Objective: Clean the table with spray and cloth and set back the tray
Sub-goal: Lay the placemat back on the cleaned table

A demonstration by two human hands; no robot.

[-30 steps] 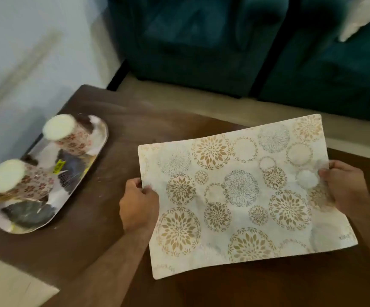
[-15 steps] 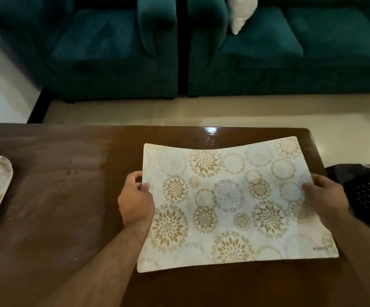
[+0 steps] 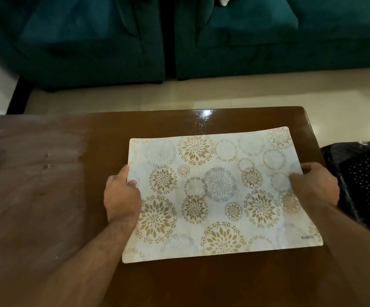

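Observation:
A white placemat printed with gold and grey flower circles is held just over the right half of the brown wooden table. My left hand grips its left edge, thumb on top. My right hand grips its right edge. The mat sags slightly between them. The table's left half looks dull and smeared; the far right part is glossy with a light reflection. No spray, cloth or tray shows in this view.
A black perforated basket sits off the table's right edge. Beyond the table lie cream floor tiles and two teal sofas, with a white cushion at the top.
My view swung right, so the tray with two cups left the frame on the left. Both hands carried the placemat toward the table's right end and lowered it.

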